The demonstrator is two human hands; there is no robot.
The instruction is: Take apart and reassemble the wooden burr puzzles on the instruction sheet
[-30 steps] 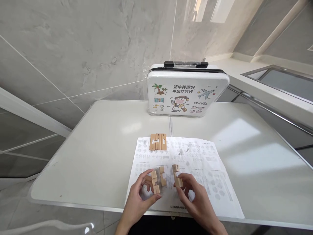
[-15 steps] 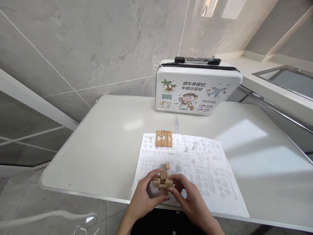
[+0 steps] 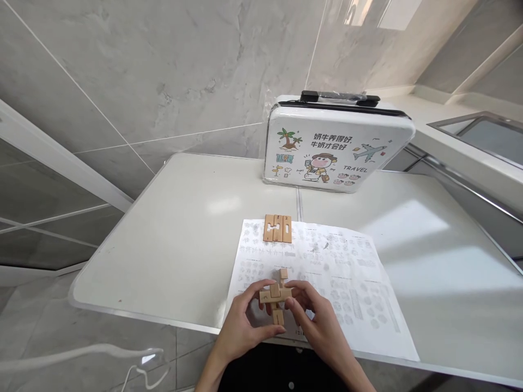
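Note:
Between my two hands is a wooden burr puzzle (image 3: 275, 294), its notched bars crossing one another. My left hand (image 3: 241, 326) curls round its left side, the thumb below the front bar and the fingers behind. On the right, my right hand (image 3: 314, 316) pinches the end of the crosswise bar between thumb and fingers. A bar end marked with a stroke points toward me. Just beyond the puzzle stands a small wooden piece (image 3: 283, 275); whether it joins the puzzle I cannot tell. Under the hands lies a printed instruction sheet (image 3: 347, 283).
Flat wooden pieces with cut-outs and pencilled numbers (image 3: 278, 228) lie side by side at the sheet's top edge. A white travel case (image 3: 339, 147) with cartoon prints stands at the back of the white folding table (image 3: 175, 234). A pale cable (image 3: 81, 359) hangs at lower left.
The puzzle has been tilted in my hands, so its crosswise bar and the front bar end show more plainly. Both hands keep hold. The view has shifted slightly.

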